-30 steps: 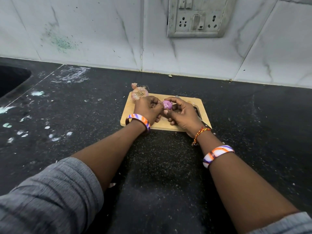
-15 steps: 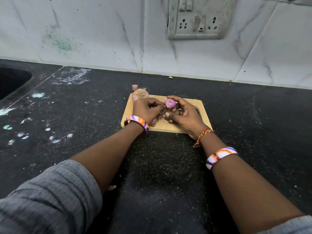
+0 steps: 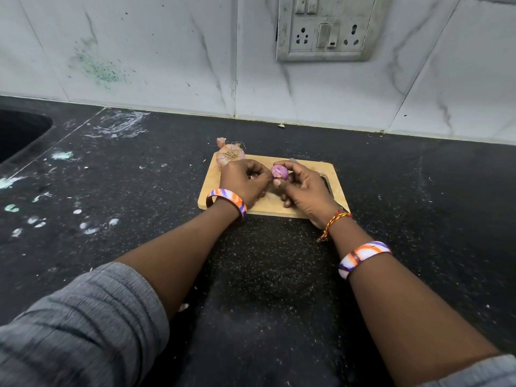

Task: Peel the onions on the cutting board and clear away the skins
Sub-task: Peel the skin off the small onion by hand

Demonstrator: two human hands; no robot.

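Observation:
A small wooden cutting board (image 3: 336, 188) lies on the black counter. Over its middle my right hand (image 3: 304, 191) holds a small purple onion (image 3: 280, 172), mostly bare of skin. My left hand (image 3: 243, 181) is closed beside it, fingertips pinching at the onion's left side where a scrap of skin clings. A second onion (image 3: 230, 155), still in its papery pink skin with its roots showing, rests on the board's far left corner, just beyond my left hand. Small bits of skin lie on the board between my hands.
The black counter (image 3: 418, 219) is speckled with pale stains at the left. A dark sink (image 3: 16, 132) sits at the far left edge. The tiled wall with a switch and socket plate (image 3: 325, 29) rises close behind the board.
My right hand has turned and lifted the purple onion slightly, showing more of it. My left hand's fingers stay pinched at its side.

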